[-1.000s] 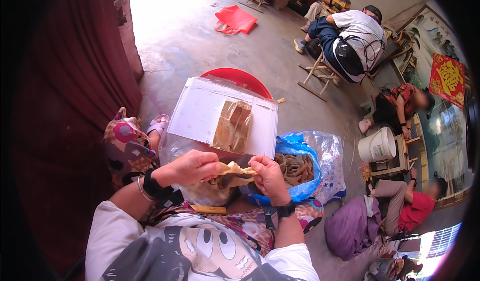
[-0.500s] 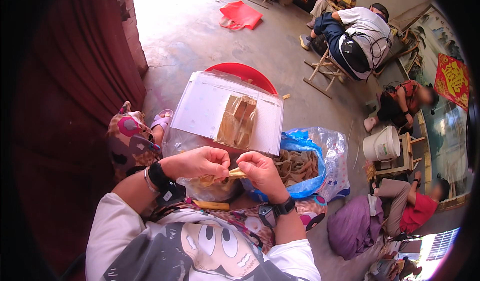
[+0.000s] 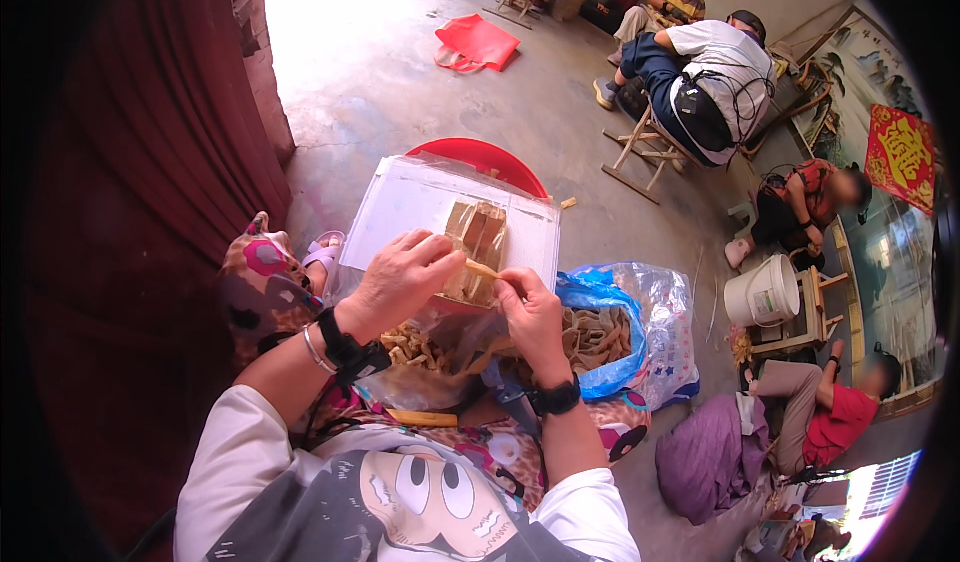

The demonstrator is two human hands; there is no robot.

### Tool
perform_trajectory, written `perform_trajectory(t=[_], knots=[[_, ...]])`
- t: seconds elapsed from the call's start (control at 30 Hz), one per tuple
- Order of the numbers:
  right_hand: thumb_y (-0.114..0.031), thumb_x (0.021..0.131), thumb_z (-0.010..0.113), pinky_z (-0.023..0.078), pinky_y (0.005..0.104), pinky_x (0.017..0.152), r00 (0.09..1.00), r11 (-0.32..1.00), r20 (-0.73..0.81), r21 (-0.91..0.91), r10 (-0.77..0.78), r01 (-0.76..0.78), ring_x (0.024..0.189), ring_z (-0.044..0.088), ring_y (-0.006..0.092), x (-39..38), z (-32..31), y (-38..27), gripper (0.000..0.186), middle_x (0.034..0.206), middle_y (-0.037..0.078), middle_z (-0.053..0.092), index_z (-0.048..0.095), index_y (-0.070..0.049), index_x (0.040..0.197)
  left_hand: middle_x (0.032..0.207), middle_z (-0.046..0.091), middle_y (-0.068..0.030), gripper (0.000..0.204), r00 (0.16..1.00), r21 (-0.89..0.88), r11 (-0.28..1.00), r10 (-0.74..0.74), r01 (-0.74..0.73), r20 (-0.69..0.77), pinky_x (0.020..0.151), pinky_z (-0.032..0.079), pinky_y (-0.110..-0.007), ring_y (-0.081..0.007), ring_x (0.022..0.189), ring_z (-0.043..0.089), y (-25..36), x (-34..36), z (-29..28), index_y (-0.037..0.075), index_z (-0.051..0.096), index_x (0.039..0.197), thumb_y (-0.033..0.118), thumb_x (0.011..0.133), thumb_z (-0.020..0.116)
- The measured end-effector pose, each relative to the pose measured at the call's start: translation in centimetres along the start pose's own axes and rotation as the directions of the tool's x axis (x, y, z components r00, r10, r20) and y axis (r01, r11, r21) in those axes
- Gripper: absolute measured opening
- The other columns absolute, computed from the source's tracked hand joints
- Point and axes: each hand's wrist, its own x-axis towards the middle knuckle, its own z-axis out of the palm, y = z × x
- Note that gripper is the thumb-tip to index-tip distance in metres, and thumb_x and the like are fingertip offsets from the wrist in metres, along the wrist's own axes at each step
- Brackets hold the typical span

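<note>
A thin yellowish dried strip (image 3: 482, 269) is stretched between my two hands, above the near edge of a white board (image 3: 400, 202). My left hand (image 3: 405, 280) is closed on the strip's left end. The fingertips of my right hand (image 3: 530, 307) pinch its right end. Just beyond the strip, a brown block wrapped in clear film (image 3: 485, 224) lies on the board. Below my hands, a clear plastic bag holds yellowish curled pieces (image 3: 408, 348). To the right, a blue-lined bag (image 3: 635, 337) is open, full of brownish dried strips (image 3: 592, 342).
A red basin (image 3: 490, 160) sits under the board. A yellow stick (image 3: 422, 418) lies across my lap. On the floor are a red bag (image 3: 478, 42), a white bucket (image 3: 762, 292) and a purple sack (image 3: 705, 457). Several people sit along the right; a dark red curtain (image 3: 170, 162) hangs left.
Both hands have moved away from my body, up over the board, with the strip between them. The yellowish pieces in the clear bag now show more.
</note>
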Motion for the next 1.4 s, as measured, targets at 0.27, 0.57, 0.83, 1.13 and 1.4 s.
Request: perform_trajectory(t=[0.27,0.57,0.83,1.13,1.4], knots=[[-0.012,0.086,0.057,0.048,0.0429,0.06,0.99,0.839,-0.099,-0.544,-0.096,0.027,0.073,0.06,0.0401,0.4,1.0,2.0,0.009,0.075,0.021,0.061,0.057,-0.003,0.085,0.081,0.056,-0.0044,0.025,0.964,0.153,0.983,-0.137,0.104,0.226,0.072,0.048,-0.034,-0.0229,0.081,0.055,0.0,-1.2,0.0,0.009,0.062,0.091,0.009,0.067,0.067],[-0.017,0.092,0.056,0.048,0.02,0.051,0.867,0.665,0.416,0.569,0.274,-0.483,0.064,0.059,0.0096,-2.6,0.2,-0.5,0.025,0.083,0.009,0.064,0.051,-0.001,0.111,0.104,0.059,-0.0071,0.032,0.992,-0.29,0.955,-0.023,0.059,0.125,0.068,0.052,-0.03,-0.0229,0.085,0.062,2.5,-1.9,-2.0,0.008,0.062,0.103,0.005,0.072,0.065],[-0.011,0.089,0.058,0.049,0.0179,0.057,0.675,0.494,0.718,0.53,0.172,-0.69,0.07,0.059,0.0069,-3.6,-2.2,0.6,0.023,0.095,0.007,0.064,0.057,-0.003,0.111,0.086,0.064,-0.0093,0.011,0.972,-0.168,0.967,-0.161,0.19,0.173,0.063,0.051,-0.035,-0.0273,0.074,0.063,-0.7,-3.1,-2.9,0.006,0.062,0.091,0.005,0.08,0.061],[-0.009,0.087,0.063,0.048,0.019,0.055,0.924,0.901,0.368,0.357,0.106,-0.246,0.068,0.057,0.0054,-4.5,1.0,-0.1,0.036,0.089,0.003,0.064,0.052,-0.004,0.121,0.073,0.061,-0.0007,0.027,0.5,-0.5,0.013,0.006,0.866,0.866,0.056,0.045,-0.022,-0.0066,0.059,0.053,1.3,-3.5,-1.9,0.0,0.064,0.093,0.021,0.097,0.049],[-0.023,0.097,0.051,0.042,0.0161,0.047,0.815,0.595,0.525,0.582,0.244,-0.554,0.054,0.052,0.0046,-4.7,0.7,0.4,0.022,0.075,0.003,0.062,0.06,-0.005,0.107,0.096,0.061,-0.0072,0.031,0.741,-0.605,0.487,-0.141,0.629,0.656,0.063,0.049,-0.027,-0.0165,0.075,0.061,2.3,-4.4,0.8,0.003,0.052,0.114,0.01,0.085,0.06]])
